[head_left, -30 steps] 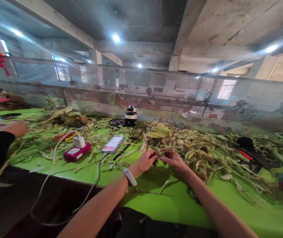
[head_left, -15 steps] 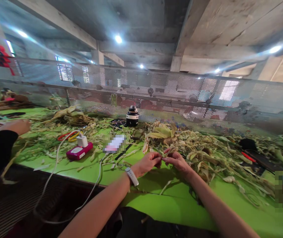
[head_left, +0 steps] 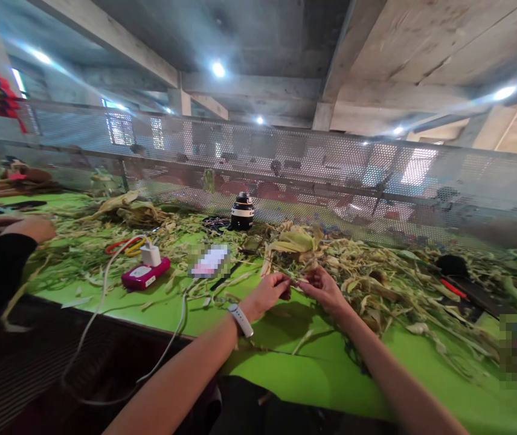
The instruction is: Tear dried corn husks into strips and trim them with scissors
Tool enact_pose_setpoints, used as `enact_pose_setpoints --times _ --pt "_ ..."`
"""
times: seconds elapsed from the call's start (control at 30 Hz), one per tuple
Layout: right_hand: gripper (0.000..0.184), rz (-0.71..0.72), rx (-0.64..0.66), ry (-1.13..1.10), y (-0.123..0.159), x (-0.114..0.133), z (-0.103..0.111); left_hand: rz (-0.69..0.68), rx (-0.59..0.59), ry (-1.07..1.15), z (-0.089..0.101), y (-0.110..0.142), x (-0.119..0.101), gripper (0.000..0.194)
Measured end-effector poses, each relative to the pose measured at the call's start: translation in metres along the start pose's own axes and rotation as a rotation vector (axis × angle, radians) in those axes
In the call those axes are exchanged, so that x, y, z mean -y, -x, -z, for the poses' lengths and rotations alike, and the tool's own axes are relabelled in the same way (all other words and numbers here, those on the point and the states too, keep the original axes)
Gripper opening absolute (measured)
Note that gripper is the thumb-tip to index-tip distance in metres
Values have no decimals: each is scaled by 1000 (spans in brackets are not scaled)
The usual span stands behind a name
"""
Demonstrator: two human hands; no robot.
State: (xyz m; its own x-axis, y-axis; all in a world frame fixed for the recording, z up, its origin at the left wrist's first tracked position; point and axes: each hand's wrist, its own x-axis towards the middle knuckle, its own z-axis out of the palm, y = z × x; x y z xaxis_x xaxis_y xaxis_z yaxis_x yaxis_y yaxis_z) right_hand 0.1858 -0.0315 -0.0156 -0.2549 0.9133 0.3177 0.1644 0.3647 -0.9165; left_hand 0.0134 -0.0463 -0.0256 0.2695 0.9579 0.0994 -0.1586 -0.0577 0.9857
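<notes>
Over the green table top (head_left: pixel 285 371), my left hand (head_left: pixel 265 296) is closed in a pinch, a white watch band on its wrist. My right hand (head_left: pixel 328 293) pinches too, just to its right with a small gap between them. A thin, pale strip of corn husk (head_left: pixel 294 281) runs between the fingertips; its ends are hidden by the fingers. Right behind the hands lies a heap of dried corn husks (head_left: pixel 353 263), with a broad yellow-green husk leaf (head_left: pixel 298 240) on top.
Left of my hands lie a phone (head_left: pixel 210 261) on a white cable and a magenta power box (head_left: pixel 145 273) with a white plug. A black bottle (head_left: pixel 243 212) stands by the mesh partition (head_left: pixel 285 157). Another person's hand (head_left: pixel 32 228) works far left. A red-handled tool (head_left: pixel 453 288) lies right.
My hands have drawn slightly apart, opening a small gap with the strip between them. The other person's hands at the left have shifted slightly.
</notes>
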Motion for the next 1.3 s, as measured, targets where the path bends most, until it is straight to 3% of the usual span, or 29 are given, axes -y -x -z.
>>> enact_pose_setpoints --times 0.2,0.37,0.5,0.73,0.83,1.0,1.17,1.3 --pt "30 186 -79 259 1 0 1 88 -67 179 -1 3 -5 21" --pt "43 146 -11 158 -5 -11 1 177 -51 240 -4 6 -8 16" --pt "41 156 2 157 -7 -18 3 252 -27 314 -4 8 -13 14" --pt "42 175 136 164 -1 1 7 371 160 549 5 10 -17 16" --pt "41 143 188 173 1 8 5 417 187 585 8 8 -14 15" --pt "41 83 128 182 -1 6 0 458 202 558 9 4 -11 12" --pt "43 72 113 175 -1 6 -3 349 164 391 4 8 -10 19" --pt "50 4 199 73 -1 10 -2 185 133 170 -2 14 -11 22"
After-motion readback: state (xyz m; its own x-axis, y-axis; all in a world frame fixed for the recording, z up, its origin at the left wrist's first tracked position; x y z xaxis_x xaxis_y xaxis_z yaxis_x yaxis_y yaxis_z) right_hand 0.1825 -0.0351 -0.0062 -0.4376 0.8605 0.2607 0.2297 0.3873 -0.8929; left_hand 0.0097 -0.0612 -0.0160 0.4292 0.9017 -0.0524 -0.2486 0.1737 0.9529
